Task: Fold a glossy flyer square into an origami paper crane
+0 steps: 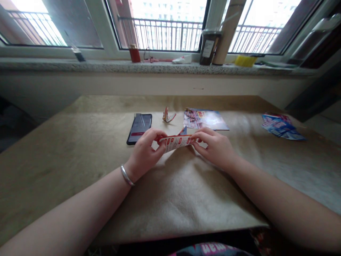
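Observation:
A folded strip of printed paper (178, 142), red and white, is held just above the brown paper-covered table (80, 153). My left hand (145, 151), with a silver bracelet on the wrist, pinches the strip's left end. At the other end my right hand (215, 147) pinches it between thumb and fingers. Both hands are closed on the paper.
A black phone (139, 128) lies just beyond my left hand. A small folded paper figure (167, 116) and a printed leaflet (204, 119) lie farther back. More leaflets (281, 127) sit at the right. The windowsill holds a red cup (134, 54), a dark jar (209, 47) and a yellow object (245, 60).

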### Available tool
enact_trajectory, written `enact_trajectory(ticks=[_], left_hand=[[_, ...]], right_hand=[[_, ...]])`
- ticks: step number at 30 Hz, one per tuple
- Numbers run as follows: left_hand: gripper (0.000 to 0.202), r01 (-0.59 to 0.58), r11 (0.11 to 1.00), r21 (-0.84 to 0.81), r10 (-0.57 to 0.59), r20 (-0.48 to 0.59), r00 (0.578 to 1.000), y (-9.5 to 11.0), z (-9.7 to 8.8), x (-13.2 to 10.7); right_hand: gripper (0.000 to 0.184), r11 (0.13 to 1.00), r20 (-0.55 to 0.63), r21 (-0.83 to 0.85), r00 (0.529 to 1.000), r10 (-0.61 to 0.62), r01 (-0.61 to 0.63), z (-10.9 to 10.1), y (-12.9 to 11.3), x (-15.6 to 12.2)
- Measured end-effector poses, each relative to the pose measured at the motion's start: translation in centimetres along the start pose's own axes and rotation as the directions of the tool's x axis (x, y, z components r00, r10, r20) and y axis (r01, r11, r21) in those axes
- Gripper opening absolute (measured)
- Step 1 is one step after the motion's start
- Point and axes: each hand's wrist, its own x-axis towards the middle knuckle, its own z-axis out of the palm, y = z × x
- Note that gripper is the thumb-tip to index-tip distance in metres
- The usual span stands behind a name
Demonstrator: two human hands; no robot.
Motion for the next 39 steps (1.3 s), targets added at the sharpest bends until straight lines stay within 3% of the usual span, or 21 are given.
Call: enact_trajectory(ticks=[8,11,14,16,19,23,26,34,39], left_hand=[[0.014,-0.004,1.000,0.005,0.004,0.006,1.000,0.1,-0.1,0.0],[0.011,-0.065,0.998,0.003,0.065,-0.016,0.998,0.1,-0.2,0.1],[0.011,-0.142,0.990,-0.019,0.142,-0.013,0.990,0.3,-0.3,0.2],[0.010,-0.163,0.986,-0.033,0.162,-0.021,0.987,0.3,-0.3,0.2],[0.009,-0.144,0.989,-0.042,0.143,-0.027,0.989,0.4,-0.3,0.3],[0.009,-0.055,0.996,-0.069,0.060,0.061,0.996,0.5,-0.5,0.3],[0.019,-0.004,0.998,-0.055,0.010,0.110,0.994,0.5,-0.7,0.3],[0.034,0.021,0.980,0.200,-0.064,0.213,0.975,-0.5,-1.0,0.5],[0.032,0.031,0.866,0.498,-0.160,0.218,0.963,-0.2,-0.8,0.2]], right_hand=[[0.013,0.999,0.052,-0.007,0.998,0.033,-0.033,-0.1,0.1,0.0],[0.013,0.998,0.028,0.016,0.998,0.061,-0.062,-0.1,0.0,0.0],[0.025,0.994,0.013,0.033,0.994,0.104,-0.104,-0.1,0.0,0.1],[0.017,0.996,0.049,0.024,0.995,0.089,-0.090,-0.1,0.1,0.1],[0.011,0.999,0.111,0.001,0.993,0.033,-0.033,0.0,0.3,0.2],[0.011,1.000,0.130,-0.010,0.992,0.006,-0.005,0.1,0.6,0.2],[0.011,1.000,0.157,-0.008,0.988,-0.007,0.008,0.1,0.8,0.2],[0.010,0.993,0.328,0.035,0.937,-0.122,0.117,-0.1,1.0,0.1],[0.010,0.989,0.369,0.042,0.918,-0.147,0.142,-0.2,1.0,0.2]])
